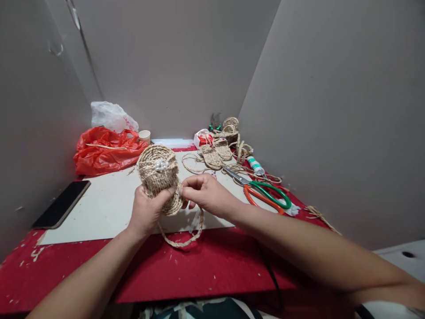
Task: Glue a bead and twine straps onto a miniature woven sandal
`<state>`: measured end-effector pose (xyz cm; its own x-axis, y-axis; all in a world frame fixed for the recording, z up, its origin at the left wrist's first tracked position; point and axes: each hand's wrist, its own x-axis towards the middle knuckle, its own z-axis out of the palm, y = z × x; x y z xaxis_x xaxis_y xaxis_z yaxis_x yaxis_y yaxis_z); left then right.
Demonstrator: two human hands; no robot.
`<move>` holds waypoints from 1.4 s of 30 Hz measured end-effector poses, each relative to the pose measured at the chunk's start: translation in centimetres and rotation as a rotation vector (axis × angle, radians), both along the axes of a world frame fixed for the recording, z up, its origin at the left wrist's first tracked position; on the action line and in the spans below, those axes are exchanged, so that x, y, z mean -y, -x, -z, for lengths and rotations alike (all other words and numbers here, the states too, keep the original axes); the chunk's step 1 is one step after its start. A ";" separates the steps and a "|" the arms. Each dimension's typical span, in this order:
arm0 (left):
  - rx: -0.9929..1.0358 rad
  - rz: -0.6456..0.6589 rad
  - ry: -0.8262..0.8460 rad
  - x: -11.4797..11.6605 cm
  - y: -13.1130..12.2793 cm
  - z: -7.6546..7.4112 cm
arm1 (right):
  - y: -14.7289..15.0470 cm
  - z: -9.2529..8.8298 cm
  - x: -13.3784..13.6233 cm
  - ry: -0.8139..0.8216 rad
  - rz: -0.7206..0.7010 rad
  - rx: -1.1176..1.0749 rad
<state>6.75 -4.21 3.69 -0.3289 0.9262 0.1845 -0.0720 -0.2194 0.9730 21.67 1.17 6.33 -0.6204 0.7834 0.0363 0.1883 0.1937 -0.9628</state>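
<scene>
My left hand (147,209) is closed around a small woven straw sandal (158,176), holding it up above a white board (99,208). The sandal has a strap with white beads across its top. My right hand (205,193) pinches at the sandal's right edge, where a braided straw cord (182,241) hangs down in a loop over the red tabletop (199,266).
A black phone (62,204) lies at the board's left edge. Red and white plastic bags (102,150) and a paper cup (144,135) sit at the back left. More straw sandals and cords (219,150), a glue tube (255,165) and two pairs of scissors (265,195) lie to the right. Grey walls enclose the table.
</scene>
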 end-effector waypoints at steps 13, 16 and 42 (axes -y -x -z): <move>0.204 0.027 -0.051 -1.1 0.3 0.6 | -0.9 -0.5 -0.4 0.233 -0.130 -0.084; 0.273 0.030 -0.066 -1.2 0.3 0.4 | -1.1 -0.1 -0.4 0.232 -0.083 -0.080; -0.108 0.467 0.097 -0.8 0.5 0.9 | 0.1 1.8 -1.4 0.056 0.247 -0.454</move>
